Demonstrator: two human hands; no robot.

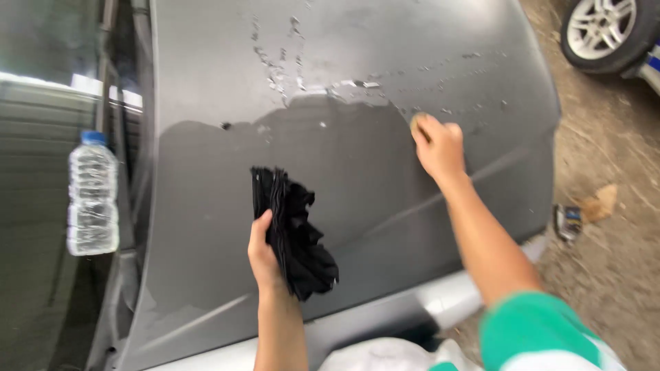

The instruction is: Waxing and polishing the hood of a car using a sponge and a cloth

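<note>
A grey car hood fills the view, with water beads and streaks across its upper part. My left hand holds a crumpled black cloth above the hood's near half. My right hand is pressed on the hood to the right, closed over a small yellowish sponge that shows only at its top edge. The right arm wears a green and white sleeve.
A clear plastic water bottle with a blue cap lies on the windshield at the left. A parked car's wheel stands at the top right. A small dark object and a brown scrap lie on the dirt ground.
</note>
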